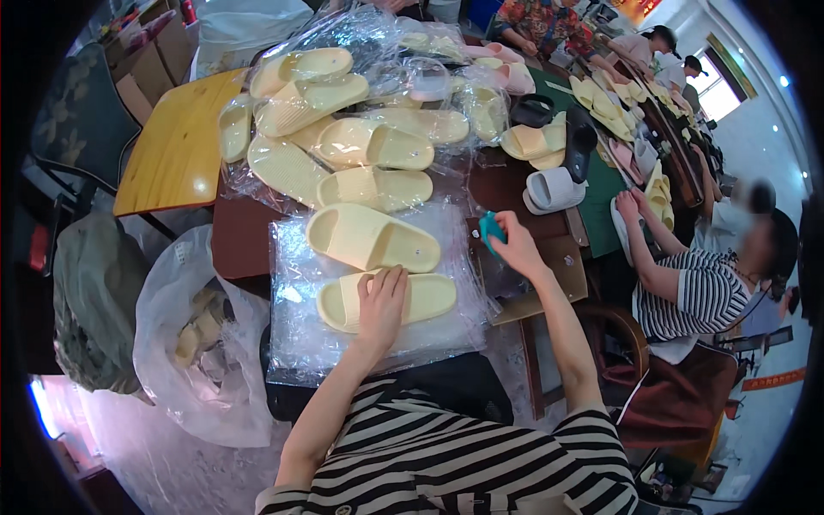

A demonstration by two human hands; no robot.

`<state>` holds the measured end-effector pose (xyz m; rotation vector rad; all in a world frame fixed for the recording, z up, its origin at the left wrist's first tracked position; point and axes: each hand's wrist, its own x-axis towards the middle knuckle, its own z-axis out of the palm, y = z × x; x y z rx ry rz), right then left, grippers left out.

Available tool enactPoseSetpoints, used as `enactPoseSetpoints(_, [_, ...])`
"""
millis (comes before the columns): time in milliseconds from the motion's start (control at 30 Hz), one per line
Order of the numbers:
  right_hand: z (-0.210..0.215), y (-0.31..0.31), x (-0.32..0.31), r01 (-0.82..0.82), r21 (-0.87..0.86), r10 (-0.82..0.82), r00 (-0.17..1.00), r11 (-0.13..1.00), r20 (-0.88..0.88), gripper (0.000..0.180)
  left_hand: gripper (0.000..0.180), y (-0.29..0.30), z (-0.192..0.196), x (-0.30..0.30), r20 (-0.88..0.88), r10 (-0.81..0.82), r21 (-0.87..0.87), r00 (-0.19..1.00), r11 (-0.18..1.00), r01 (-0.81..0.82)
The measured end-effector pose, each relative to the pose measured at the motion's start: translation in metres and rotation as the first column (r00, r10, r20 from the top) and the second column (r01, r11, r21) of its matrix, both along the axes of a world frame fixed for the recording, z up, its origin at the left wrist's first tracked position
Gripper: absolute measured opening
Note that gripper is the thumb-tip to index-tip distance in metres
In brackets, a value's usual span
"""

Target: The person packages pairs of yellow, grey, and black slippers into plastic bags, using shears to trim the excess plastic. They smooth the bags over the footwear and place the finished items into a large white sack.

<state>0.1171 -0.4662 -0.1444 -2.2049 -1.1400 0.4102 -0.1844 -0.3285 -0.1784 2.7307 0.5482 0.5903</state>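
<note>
Two cream slippers lie side by side before me on a stack of clear plastic bags (pixel 296 354). My left hand (pixel 382 305) rests on the nearer slipper (pixel 429 297), its fingers laid flat across the strap's edge. Just beyond it, the farther slipper (pixel 343 233) is untouched. To the right of the bags, my right hand (pixel 518 247) is closed around a small teal object (pixel 491 230); its exact kind is hard to make out. Behind the pair, several more cream slippers (pixel 373 142) lie heaped, some on or under clear plastic film.
A white plastic bag (pixel 202 343) with scraps stands on the floor at left, beside a yellow wooden board (pixel 178 146). Grey slippers (pixel 555 189) and black ones sit at right. A person in a striped shirt (pixel 712 287) works at the right; others sit farther back.
</note>
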Motion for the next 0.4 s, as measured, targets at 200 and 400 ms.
enactPoseSetpoints(200, [0.026,0.013,-0.073,-0.338,-0.201,0.393,0.799,0.919,0.455,0.048,0.044,-0.001,0.003,0.008,0.078,0.006,-0.013,0.997,1.0,-0.005])
enactPoseSetpoints(400, [-0.008,0.031,-0.087,-0.395,-0.083,0.385,0.791,0.915,0.476,0.054,0.043,-0.001,0.003,0.007,0.051,-0.024,-0.02,0.998,0.999,0.025])
